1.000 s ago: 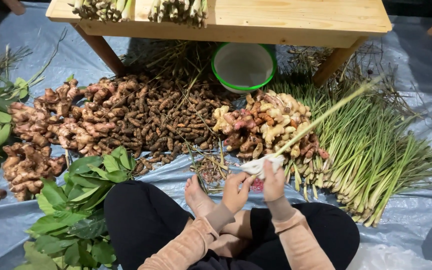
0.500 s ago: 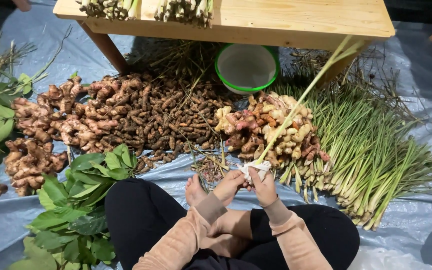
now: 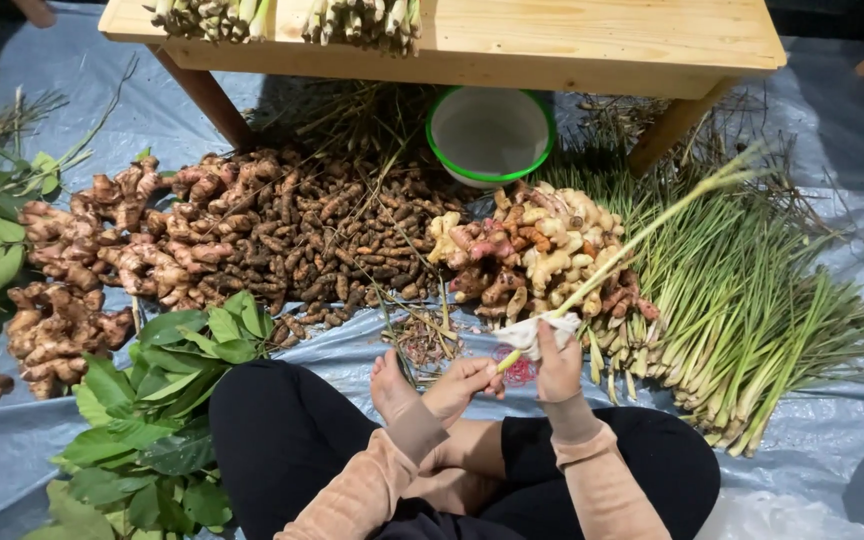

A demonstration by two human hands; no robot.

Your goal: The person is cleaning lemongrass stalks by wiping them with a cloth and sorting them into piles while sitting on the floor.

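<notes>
— What has changed since half a second ago?

— The long pale-green lemongrass stalk (image 3: 642, 235) has swung lower; its tip now points toward the right, over the lemongrass heap, instead of up at the bench leg. The hands sit in nearly the same spot above the lap.

— How many of each thing?

— One stalk in hand. One round white bowl with a green rim (image 3: 490, 133) under one light wooden bench (image 3: 592, 40). Two bundles of trimmed stalks (image 3: 292, 15) lie on the bench top. On the grey plastic sheet (image 3: 832, 420) there are three heaps of roots: light brown knobbly ginger (image 3: 72, 270) at the left, small dark brown turmeric fingers (image 3: 322, 235) in the middle, pinkish-cream galangal (image 3: 537, 250) beside the bowl. One big spread of green lemongrass (image 3: 752, 310) lies at the right, and one pile of broad green leaves (image 3: 152, 410) near the left knee.

— And the grip?

— The right hand (image 3: 558, 368) is closed around a crumpled white cloth (image 3: 540, 330) wrapped on the stalk just above its base. The left hand (image 3: 464, 380) pinches the base end, fingers curled tight. A small red object (image 3: 518, 370) shows between the hands, but I cannot tell what it is.
</notes>
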